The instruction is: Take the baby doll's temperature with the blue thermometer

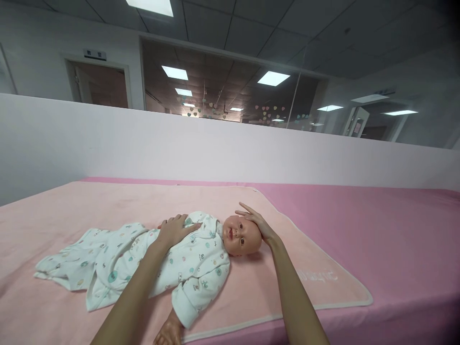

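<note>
A baby doll (201,258) in white printed clothes lies on its back across a peach blanket (323,268), its head to the right. My left hand (176,230) rests on the doll's chest, fingers stretched out and thumb apart. Against the top of the doll's bald head (246,239) lies my right hand (257,223), its fingers extended and spread along the far side. Part of that palm is hidden behind the head. The doll's near hand (168,333) pokes out of its sleeve at the bottom edge of the view.
Beneath the blanket is a pink sheet (377,225), reaching to the right and along the front edge. A low white wall (215,148) runs behind the bed. Beyond it stand a glass partition (230,86) with heart stickers and a doorway (104,86).
</note>
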Action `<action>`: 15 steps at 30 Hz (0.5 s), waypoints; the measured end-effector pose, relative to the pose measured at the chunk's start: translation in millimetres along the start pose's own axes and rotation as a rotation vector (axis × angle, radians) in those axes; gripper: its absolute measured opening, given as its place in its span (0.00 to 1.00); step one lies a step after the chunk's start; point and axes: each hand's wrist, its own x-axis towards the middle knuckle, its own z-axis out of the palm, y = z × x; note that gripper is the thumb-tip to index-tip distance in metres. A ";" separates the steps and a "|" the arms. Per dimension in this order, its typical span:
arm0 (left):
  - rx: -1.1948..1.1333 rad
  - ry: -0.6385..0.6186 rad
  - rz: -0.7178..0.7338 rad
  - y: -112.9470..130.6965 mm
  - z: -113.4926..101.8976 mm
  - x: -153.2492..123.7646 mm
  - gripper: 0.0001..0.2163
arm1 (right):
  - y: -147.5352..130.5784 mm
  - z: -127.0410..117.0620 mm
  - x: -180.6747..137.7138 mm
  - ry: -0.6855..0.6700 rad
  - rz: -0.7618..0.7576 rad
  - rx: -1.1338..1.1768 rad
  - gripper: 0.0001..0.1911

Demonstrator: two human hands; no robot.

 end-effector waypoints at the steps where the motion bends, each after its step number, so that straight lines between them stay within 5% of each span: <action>1: 0.001 0.000 0.002 0.2 -0.2 -0.2 0.37 | 0.4 -0.2 0.4 0.000 -0.002 -0.022 0.24; 6: -0.005 -0.001 0.003 0.8 -1.1 -0.7 0.37 | 3.5 -2.5 4.4 -0.019 -0.054 -0.124 0.14; 15: -0.006 -0.005 0.001 1.2 -1.3 -1.0 0.37 | 4.9 -1.8 2.6 0.039 -0.031 -0.064 0.21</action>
